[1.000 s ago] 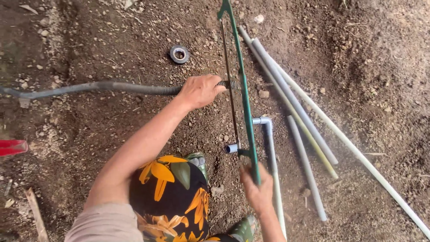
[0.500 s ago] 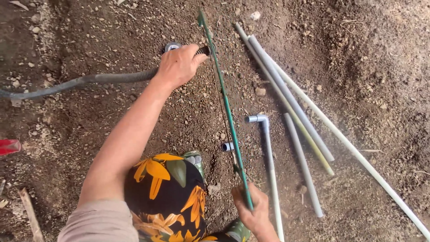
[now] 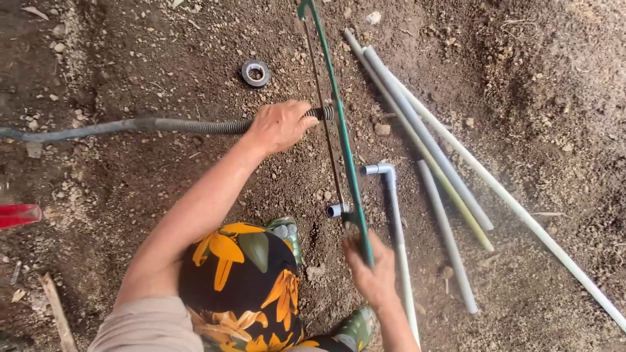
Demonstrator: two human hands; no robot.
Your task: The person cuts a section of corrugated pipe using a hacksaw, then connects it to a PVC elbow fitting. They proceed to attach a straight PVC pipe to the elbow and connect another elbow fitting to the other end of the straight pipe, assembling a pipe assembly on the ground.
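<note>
My left hand (image 3: 279,124) grips the end of a dark corrugated hose (image 3: 163,125) that lies across the dirt from the left edge. My right hand (image 3: 372,270) holds the handle end of a green hacksaw (image 3: 339,117). The saw's blade crosses the hose tip just past my left fingers. The saw frame reaches up to the top of the view.
Several grey plastic pipes (image 3: 424,137) lie slanting on the right, one with an elbow fitting (image 3: 379,169). A small pipe stub (image 3: 336,210) sits by the saw. A round metal ring (image 3: 255,72) lies above the hose. A red object (image 3: 16,215) shows at the left edge. My green boots (image 3: 287,229) stand below.
The saw has slid back and forth along its length across the hose tip. My left hand stays clamped on the hose end while the view shifts slightly.
</note>
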